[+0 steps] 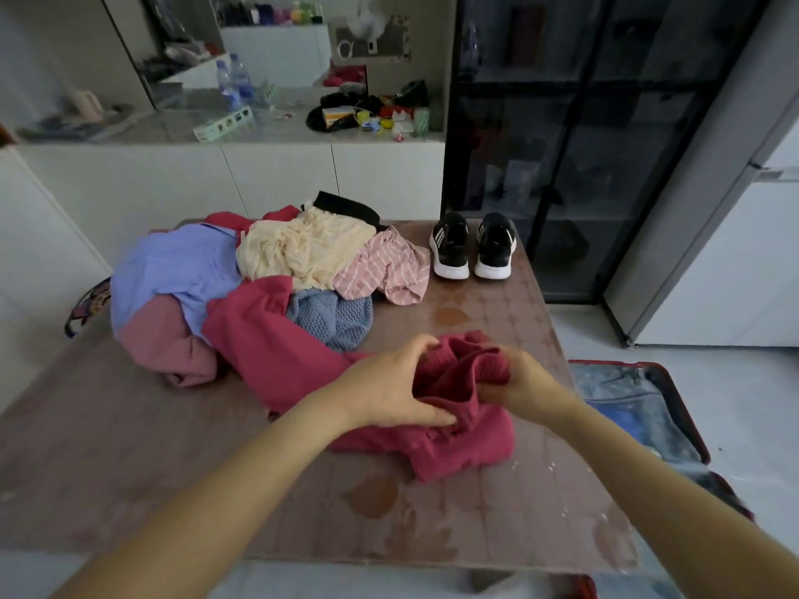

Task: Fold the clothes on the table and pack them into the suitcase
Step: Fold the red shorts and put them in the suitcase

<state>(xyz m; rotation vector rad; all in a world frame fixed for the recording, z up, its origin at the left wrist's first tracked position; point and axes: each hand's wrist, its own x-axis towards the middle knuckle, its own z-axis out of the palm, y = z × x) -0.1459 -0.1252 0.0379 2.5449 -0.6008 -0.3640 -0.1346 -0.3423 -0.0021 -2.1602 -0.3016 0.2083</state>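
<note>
Two hands in view, both on the same item. L hand grips a bunched fold of the crimson garment, fingers curled over the top, thumb pressed in below. R hand pinches the same bunch from the right side, fingers closed on the fabric. The two hands sit close together with the raised fold between them.

Garment lies near-centre on the table, crumpled, not folded flat. Its lower part spreads toward the near edge, and a long section trails left and far, into the pile.

Clothes pile sits on the far-left part of the table, unfolded. Contents, approx.:
- lavender shirt, left
- cream garment, on top, centre
- pink striped piece, right edge
- blue knit, near side
- dusty-pink item, near-left
- black item, far side

Pair of black sneakers w/ white soles stands on the far-right part of the table, just right of the pile, apart from it.

Suitcase lies open on the floor, right of the table, red rim, bluish inside. Contents too blurred to identify.

Background: cluttered counter w/ water bottles along the far wall; dark glass-door cabinet far right.
</note>
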